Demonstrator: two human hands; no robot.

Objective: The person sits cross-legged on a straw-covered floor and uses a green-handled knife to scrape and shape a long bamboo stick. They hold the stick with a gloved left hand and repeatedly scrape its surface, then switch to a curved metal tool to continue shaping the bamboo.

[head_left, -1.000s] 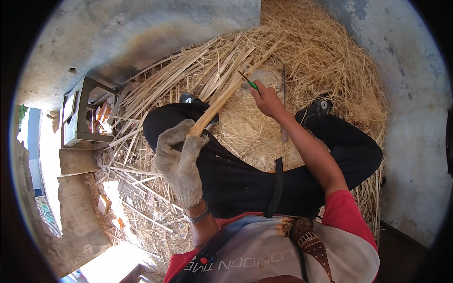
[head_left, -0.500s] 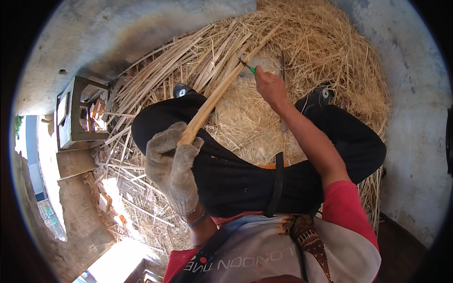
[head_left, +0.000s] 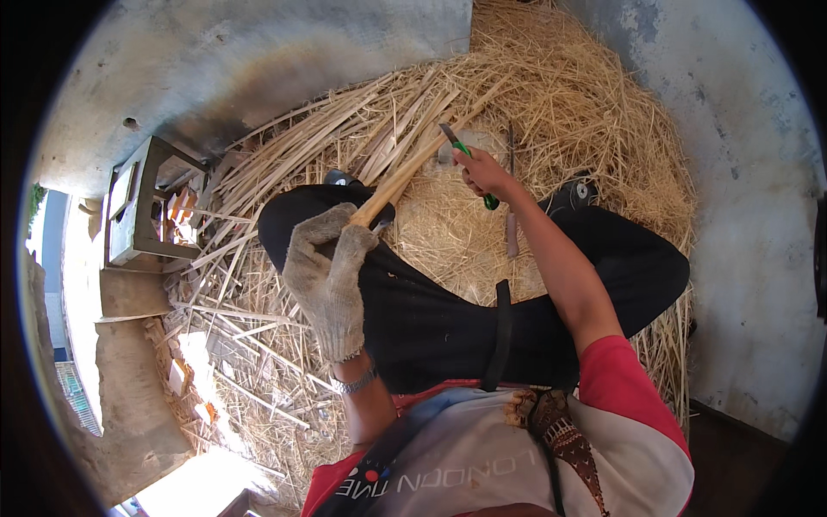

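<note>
My left hand (head_left: 330, 269), in a grey-beige knitted glove, grips the near end of a long pale wooden strip (head_left: 398, 183), probably bamboo. The strip slants up and to the right from my left knee, its far end among loose strips and shavings. Bare, my right hand (head_left: 484, 172) is closed round a green-handled knife (head_left: 490, 202), which looks like a box cutter. Its short metal blade points up and left over the strip's right edge; I cannot tell whether it touches. Between my shoes, a narrow tool (head_left: 512, 234) with a dark blade and brownish handle lies on the floor.
Many split strips (head_left: 297, 142) lie at the far left, beside a wooden box frame (head_left: 138, 207). A heap of curled shavings (head_left: 594, 103) fills the far right against the wall (head_left: 741, 215). A grey block (head_left: 487, 140) shows beyond my right hand. My bent legs flank the work.
My right hand has moved slightly nearer and turned, so more of the green handle shows. My left hand has shifted a little to the right and away, with the strip.
</note>
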